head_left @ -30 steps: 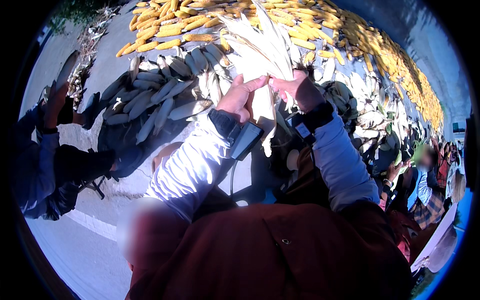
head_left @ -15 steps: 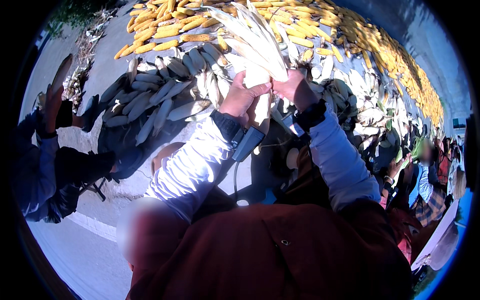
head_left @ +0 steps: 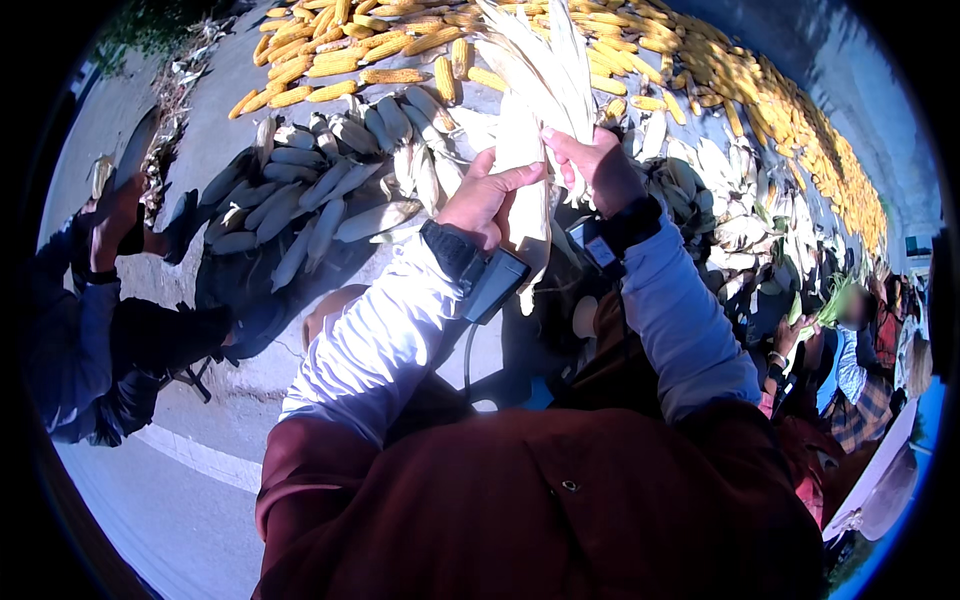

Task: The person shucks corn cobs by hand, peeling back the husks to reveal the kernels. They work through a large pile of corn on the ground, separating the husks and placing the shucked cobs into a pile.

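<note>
Both of my hands are on an ear of corn in pale, dry husk (head_left: 519, 145), its loose leaves fanned out at the far end. My left hand (head_left: 482, 204) grips it from the left, with the thumb laid across the husk. From the right, my right hand (head_left: 600, 172) pinches a husk leaf with thumb and fingers. A husk strip (head_left: 537, 262) hangs down below my hands. Whatever of the cob lies inside the husk is hidden.
Unhusked ears (head_left: 300, 185) lie heaped at the left, and a husk pile (head_left: 740, 232) at the right. Beyond spreads a wide layer of yellow husked cobs (head_left: 640, 50). Co-workers sit close at the left (head_left: 75, 340) and right (head_left: 850, 370).
My right hand has shifted slightly up and right along the husk. The fanned leaves have swung right, and the strip below hangs lower. My left hand has barely moved.
</note>
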Demonstrator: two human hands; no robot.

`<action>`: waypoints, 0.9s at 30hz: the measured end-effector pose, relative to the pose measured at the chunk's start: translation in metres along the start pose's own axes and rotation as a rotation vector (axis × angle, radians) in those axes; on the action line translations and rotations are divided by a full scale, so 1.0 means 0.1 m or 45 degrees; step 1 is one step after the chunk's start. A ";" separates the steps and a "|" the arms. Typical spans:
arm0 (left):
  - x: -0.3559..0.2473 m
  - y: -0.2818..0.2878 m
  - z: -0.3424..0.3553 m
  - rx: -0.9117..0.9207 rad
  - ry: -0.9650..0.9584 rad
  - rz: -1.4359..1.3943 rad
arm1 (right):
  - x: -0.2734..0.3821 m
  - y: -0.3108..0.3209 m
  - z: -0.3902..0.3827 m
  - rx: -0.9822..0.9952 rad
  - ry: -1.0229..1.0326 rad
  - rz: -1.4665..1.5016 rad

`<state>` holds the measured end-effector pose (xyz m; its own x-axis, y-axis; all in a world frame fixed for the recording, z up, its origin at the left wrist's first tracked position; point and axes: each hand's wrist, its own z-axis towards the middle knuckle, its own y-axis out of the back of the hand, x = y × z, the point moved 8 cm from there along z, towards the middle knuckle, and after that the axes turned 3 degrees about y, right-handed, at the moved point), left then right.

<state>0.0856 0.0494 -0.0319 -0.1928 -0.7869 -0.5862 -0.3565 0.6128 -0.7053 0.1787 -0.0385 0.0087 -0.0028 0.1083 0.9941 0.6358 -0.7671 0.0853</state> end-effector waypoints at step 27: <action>0.00 -0.08 -0.05 0.022 0.035 0.008 | -0.13 0.08 0.06 0.038 -0.062 0.054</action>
<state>0.0839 0.0442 -0.0236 -0.2203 -0.7848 -0.5793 -0.3396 0.6185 -0.7086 0.1886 -0.0418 -0.0043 0.0615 0.1070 0.9924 0.6571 -0.7528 0.0404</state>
